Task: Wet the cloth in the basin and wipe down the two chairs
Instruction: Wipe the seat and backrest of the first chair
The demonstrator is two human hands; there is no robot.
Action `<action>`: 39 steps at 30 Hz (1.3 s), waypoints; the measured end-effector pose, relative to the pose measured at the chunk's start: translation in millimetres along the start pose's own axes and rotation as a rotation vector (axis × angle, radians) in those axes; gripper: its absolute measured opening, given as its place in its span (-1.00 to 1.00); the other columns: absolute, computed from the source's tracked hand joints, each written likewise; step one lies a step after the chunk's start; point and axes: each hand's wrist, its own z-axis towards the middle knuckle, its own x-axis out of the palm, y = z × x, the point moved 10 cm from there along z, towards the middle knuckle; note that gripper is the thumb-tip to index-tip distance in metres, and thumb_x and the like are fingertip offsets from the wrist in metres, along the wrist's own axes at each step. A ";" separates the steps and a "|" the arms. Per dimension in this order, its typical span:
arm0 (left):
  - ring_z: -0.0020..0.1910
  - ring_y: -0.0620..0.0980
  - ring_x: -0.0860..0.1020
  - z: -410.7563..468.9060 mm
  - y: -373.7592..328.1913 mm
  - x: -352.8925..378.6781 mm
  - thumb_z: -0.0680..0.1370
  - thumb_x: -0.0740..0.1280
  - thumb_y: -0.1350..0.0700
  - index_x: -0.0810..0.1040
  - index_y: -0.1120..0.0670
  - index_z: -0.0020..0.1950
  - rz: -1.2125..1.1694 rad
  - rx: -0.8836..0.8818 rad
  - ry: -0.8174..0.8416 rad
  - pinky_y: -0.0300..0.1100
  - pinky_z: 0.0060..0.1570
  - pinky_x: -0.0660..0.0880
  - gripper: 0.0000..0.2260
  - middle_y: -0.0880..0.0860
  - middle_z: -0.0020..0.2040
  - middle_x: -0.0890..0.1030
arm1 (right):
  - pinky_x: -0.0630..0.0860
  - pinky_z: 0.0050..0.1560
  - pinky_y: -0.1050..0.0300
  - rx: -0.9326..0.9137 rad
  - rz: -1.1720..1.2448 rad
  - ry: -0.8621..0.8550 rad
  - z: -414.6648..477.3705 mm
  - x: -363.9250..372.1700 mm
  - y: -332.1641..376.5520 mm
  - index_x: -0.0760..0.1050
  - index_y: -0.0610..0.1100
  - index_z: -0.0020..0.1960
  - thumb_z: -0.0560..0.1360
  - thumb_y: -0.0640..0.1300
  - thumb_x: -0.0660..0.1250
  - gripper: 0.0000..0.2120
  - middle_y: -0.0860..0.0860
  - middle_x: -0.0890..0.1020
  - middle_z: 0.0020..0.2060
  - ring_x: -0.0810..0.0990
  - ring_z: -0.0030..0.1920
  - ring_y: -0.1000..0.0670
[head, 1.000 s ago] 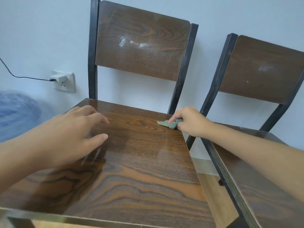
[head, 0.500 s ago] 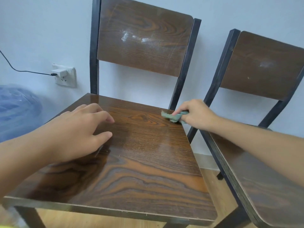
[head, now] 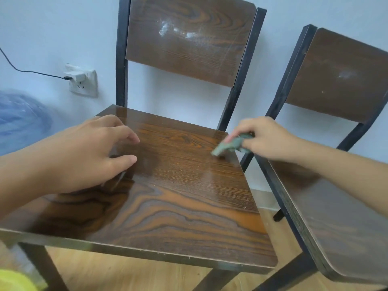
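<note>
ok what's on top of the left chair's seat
The left hand rests on the seat; the right hand holds a green cloth at its far right corner. What lies beneath them is covered.

The small crumpled grey-green cloth [head: 230,144] is bunched up in the right hand [head: 266,139], loose end touching the back right corner of the seat on the nearer dark wood-grain chair with a black metal frame [head: 178,196]. That seat's pretty glossy, with white smudges up on the backrest. The matching second wood-and-black-metal chair [head: 346,206] stands just beside it on the right, with a duller seat and a faint pale smudge on its backrest too
</note>
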 end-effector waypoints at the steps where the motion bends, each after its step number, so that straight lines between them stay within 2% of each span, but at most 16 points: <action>1: 0.20 -0.09 0.46 -1.0 -0.2 0.0 0.38 0.08 -0.41 0.51 -0.30 0.18 0.005 -0.007 -0.003 -0.01 0.19 0.48 -0.52 -0.21 0.15 0.45 | 0.51 -0.19 0.20 0.032 0.002 -0.047 19.4 5.2 -3.5 0.73 0.13 0.03 0.52 -0.40 0.34 -0.56 0.15 0.64 -0.11 0.58 -0.11 0.07; 2: 0.21 -0.08 0.46 -2.4 0.0 -0.8 0.38 0.07 -0.40 0.51 -0.30 0.17 0.011 -0.016 -0.016 0.02 0.18 0.50 -0.53 -0.20 0.14 0.46 | 0.52 -0.11 0.25 0.061 0.010 -0.074 34.9 14.2 -4.2 0.73 0.07 0.08 0.55 -0.38 0.34 -0.62 0.12 0.63 -0.05 0.56 -0.02 0.07; 5: 0.22 0.00 0.47 -7.3 5.5 -6.4 0.38 0.08 -0.37 0.52 -0.28 0.14 0.035 -0.051 -0.079 0.14 0.12 0.53 -0.56 -0.16 0.12 0.48 | 0.54 0.15 0.14 0.057 0.000 -0.062 49.2 46.6 11.6 0.72 0.03 0.13 0.57 -0.32 0.32 -0.66 0.10 0.61 0.01 0.53 0.15 0.03; 9: 0.22 0.05 0.46 -13.0 19.2 -12.4 0.38 0.10 -0.36 0.52 -0.29 0.12 0.042 -0.078 -0.092 0.20 0.11 0.53 -0.59 -0.16 0.06 0.44 | 0.51 -0.03 0.24 -0.112 0.044 0.007 -7.0 53.9 53.8 0.73 0.07 0.10 0.52 -0.35 0.33 -0.62 0.12 0.63 -0.04 0.56 -0.03 0.13; 12: 0.20 0.07 0.47 -15.5 21.8 -16.1 0.38 0.10 -0.36 0.49 -0.33 0.09 0.018 -0.075 -0.105 0.17 0.11 0.52 -0.64 -0.13 0.04 0.45 | 0.55 0.06 0.25 -0.179 0.055 0.120 -77.8 49.4 69.0 0.72 0.12 0.08 0.51 -0.36 0.38 -0.59 0.19 0.66 -0.01 0.63 0.07 0.13; 15: 0.19 0.09 0.49 -13.3 20.1 -16.7 0.38 0.11 -0.35 0.48 -0.34 0.09 -0.007 -0.064 -0.096 0.16 0.12 0.51 -0.65 -0.13 0.05 0.44 | 0.59 0.00 0.29 -0.176 0.063 0.198 -138.4 38.2 71.9 0.72 0.20 0.00 0.44 -0.41 0.44 -0.52 0.23 0.67 0.01 0.66 0.09 0.14; 17: 0.19 0.09 0.49 -10.8 18.3 -16.9 0.38 0.11 -0.35 0.50 -0.31 0.10 -0.013 -0.061 -0.096 0.18 0.14 0.51 -0.63 -0.14 0.06 0.43 | 0.62 -0.06 0.22 -0.160 0.078 0.243 -156.4 29.5 70.4 0.73 0.22 -0.06 0.38 -0.48 0.46 -0.45 0.22 0.69 -0.01 0.70 0.03 0.12; 19: 0.19 0.07 0.48 -8.2 15.1 -15.5 0.39 0.12 -0.34 0.52 -0.28 0.12 -0.026 -0.059 -0.097 0.18 0.14 0.51 -0.61 -0.13 0.06 0.45 | 0.65 -0.10 0.06 -0.129 0.128 0.228 -146.3 17.2 63.5 0.74 0.16 -0.09 0.38 -0.54 0.46 -0.44 0.15 0.70 -0.05 0.71 -0.03 0.05; 21: 0.19 0.07 0.49 -6.6 6.1 -11.8 0.41 0.15 -0.32 0.53 -0.27 0.12 -0.044 -0.038 -0.087 0.16 0.14 0.51 -0.64 -0.11 0.07 0.47 | 0.65 -0.15 -0.02 -0.070 0.147 0.133 -109.8 7.8 48.9 0.73 0.16 -0.07 0.44 -0.45 0.47 -0.53 0.12 0.69 -0.08 0.68 -0.08 0.03; 23: 0.15 0.02 0.49 -8.3 -7.8 -6.9 0.43 0.17 -0.33 0.49 -0.33 0.10 -0.048 0.013 -0.092 0.09 0.10 0.50 -0.69 -0.16 0.06 0.46 | 0.59 -0.24 0.08 0.010 0.111 0.011 -64.9 5.4 29.6 0.74 0.16 -0.05 0.49 -0.35 0.46 -0.63 0.14 0.67 -0.14 0.62 -0.15 0.07; 25: 0.06 -0.07 0.46 -12.2 -23.7 -2.8 0.42 0.14 -0.39 0.47 -0.37 0.12 -0.040 0.073 -0.115 0.03 0.03 0.50 -0.67 -0.23 0.05 0.43 | 0.47 -0.26 0.31 0.063 0.063 -0.035 -36.8 16.4 19.5 0.74 0.11 -0.01 0.51 -0.32 0.43 -0.68 0.17 0.63 -0.15 0.57 -0.15 0.14; 27: 0.06 -0.05 0.48 -16.8 -33.9 2.1 0.41 0.14 -0.41 0.49 -0.34 0.13 -0.077 0.130 -0.140 0.09 0.02 0.54 -0.63 -0.28 0.03 0.42 | 0.38 -0.22 0.38 0.083 0.016 -0.034 -37.1 31.5 14.3 0.74 0.08 0.03 0.52 -0.32 0.39 -0.68 0.15 0.60 -0.12 0.53 -0.11 0.15; 29: 0.10 0.02 0.53 -21.2 -38.2 4.8 0.41 0.18 -0.43 0.51 -0.32 0.17 -0.125 0.175 -0.151 0.21 0.04 0.55 -0.59 -0.34 0.06 0.43 | 0.38 -0.20 0.38 0.072 0.011 -0.047 -62.6 34.0 18.5 0.74 0.07 0.02 0.50 -0.34 0.38 -0.66 0.15 0.59 -0.12 0.54 -0.10 0.14; 33: 0.10 0.10 0.53 -23.9 -44.6 2.3 0.42 0.16 -0.46 0.51 -0.36 0.16 -0.175 0.206 -0.133 0.25 -0.03 0.54 -0.60 -0.28 0.09 0.45 | 0.59 -0.03 0.24 -0.058 0.035 0.038 -137.2 30.8 56.4 0.75 0.06 -0.03 0.46 -0.40 0.39 -0.62 0.13 0.66 -0.06 0.63 0.03 0.10; 37: 0.16 0.10 0.50 -24.5 -56.2 8.8 0.38 0.04 -0.57 0.42 -0.52 0.09 -0.158 0.223 -0.053 0.26 -0.01 0.56 -0.62 -0.17 0.06 0.46 | 0.67 -0.10 -0.01 -0.042 0.171 0.277 -180.0 28.7 78.2 0.77 0.03 -0.09 0.42 -0.46 0.44 -0.61 0.09 0.70 -0.08 0.69 -0.03 0.00; 39: 0.15 0.05 0.50 -24.7 -60.0 13.0 0.38 0.01 -0.57 0.39 -0.54 0.09 -0.132 0.224 -0.028 0.20 0.03 0.57 -0.63 -0.19 0.09 0.44 | 0.68 -0.15 -0.08 0.014 0.283 0.257 -163.5 18.7 71.6 0.77 -0.01 -0.11 0.44 -0.46 0.44 -0.65 0.02 0.72 -0.13 0.70 -0.12 -0.06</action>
